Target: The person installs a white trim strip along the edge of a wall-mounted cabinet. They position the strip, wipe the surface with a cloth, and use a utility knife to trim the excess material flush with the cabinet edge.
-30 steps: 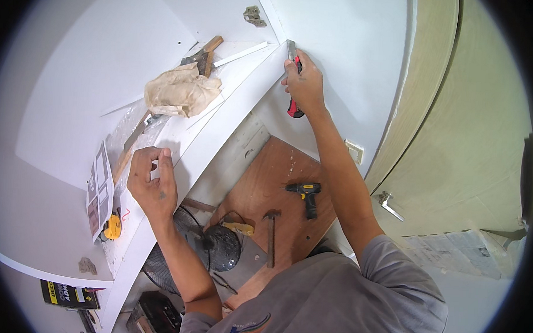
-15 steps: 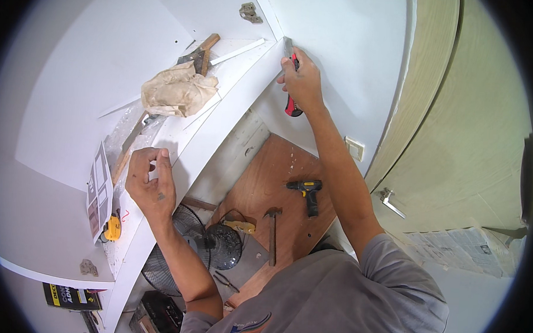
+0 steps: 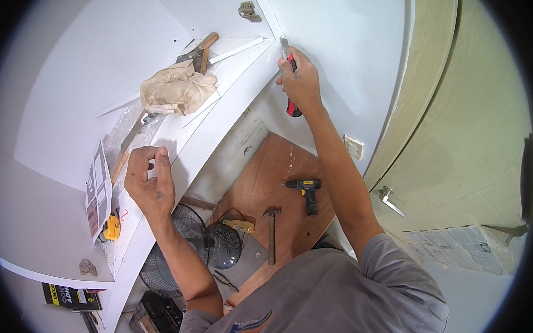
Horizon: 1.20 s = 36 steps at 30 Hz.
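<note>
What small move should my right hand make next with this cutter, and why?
I'd probably draw the cutter lightly along the white front edge, away from the wall: your right hand grips it, blade out near their corner, and your left hand is well clear.

head-worn fisheye, looking down, fairly near

In the head view, the right hand (image 3: 303, 82) is gripping a red-and-black cutter knife (image 3: 293, 110) near 12 o'clock, its blade pointing toward the corner of a white shelf (image 3: 221, 121). At 9 o'clock the left hand (image 3: 151, 183) is curling loosely over the shelf. A crumpled beige cloth (image 3: 178, 90) is lying at 10 o'clock, while a drill (image 3: 308, 197) and a hammer (image 3: 271, 237) are resting on a reddish-brown board (image 3: 266, 166), at 4 and 6.
</note>
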Motion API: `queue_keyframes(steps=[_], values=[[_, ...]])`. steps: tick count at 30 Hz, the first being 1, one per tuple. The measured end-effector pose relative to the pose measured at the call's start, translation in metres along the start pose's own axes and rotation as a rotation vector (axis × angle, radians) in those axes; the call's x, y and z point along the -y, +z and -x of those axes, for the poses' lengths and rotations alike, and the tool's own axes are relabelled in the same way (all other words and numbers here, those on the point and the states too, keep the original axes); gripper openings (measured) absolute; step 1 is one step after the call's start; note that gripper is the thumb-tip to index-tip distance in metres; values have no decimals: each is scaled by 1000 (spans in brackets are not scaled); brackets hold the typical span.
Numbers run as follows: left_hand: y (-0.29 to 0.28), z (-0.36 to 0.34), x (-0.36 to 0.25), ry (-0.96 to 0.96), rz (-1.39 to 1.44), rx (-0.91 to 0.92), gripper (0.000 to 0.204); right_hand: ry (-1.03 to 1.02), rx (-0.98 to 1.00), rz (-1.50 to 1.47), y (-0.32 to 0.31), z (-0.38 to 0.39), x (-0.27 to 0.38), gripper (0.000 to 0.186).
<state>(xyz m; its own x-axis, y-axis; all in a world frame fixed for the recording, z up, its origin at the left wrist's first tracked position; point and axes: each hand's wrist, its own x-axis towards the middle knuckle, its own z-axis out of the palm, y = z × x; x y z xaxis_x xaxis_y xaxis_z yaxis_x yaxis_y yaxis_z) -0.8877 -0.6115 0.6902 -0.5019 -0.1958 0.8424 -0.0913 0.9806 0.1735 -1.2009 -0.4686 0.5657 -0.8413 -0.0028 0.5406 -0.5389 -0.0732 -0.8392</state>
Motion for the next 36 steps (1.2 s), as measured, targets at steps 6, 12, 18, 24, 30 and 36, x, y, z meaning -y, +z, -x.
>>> queue_keyframes(steps=[6, 12, 18, 24, 30, 36], values=[[-1, 1, 1, 11, -4, -4, 17, -47, -51, 11, 5, 7, -1, 40], [-2, 2, 7, -4, 1, -12, 16, 253, 32, -260, -15, 32, 50, 39], [-1, 0, 14, 43, -5, -7, 5, 452, 267, -922, 3, 65, 114, 39], [1, -13, -31, -114, 326, 166, 52, 311, 464, -1099, 45, 50, 200, 47], [-26, -47, 10, -543, 488, 102, 68, 158, 653, -855, 108, 37, 207, 47], [-91, -22, 102, -592, -46, 8, 68, -547, 547, 544, 95, 33, 174, 48]])
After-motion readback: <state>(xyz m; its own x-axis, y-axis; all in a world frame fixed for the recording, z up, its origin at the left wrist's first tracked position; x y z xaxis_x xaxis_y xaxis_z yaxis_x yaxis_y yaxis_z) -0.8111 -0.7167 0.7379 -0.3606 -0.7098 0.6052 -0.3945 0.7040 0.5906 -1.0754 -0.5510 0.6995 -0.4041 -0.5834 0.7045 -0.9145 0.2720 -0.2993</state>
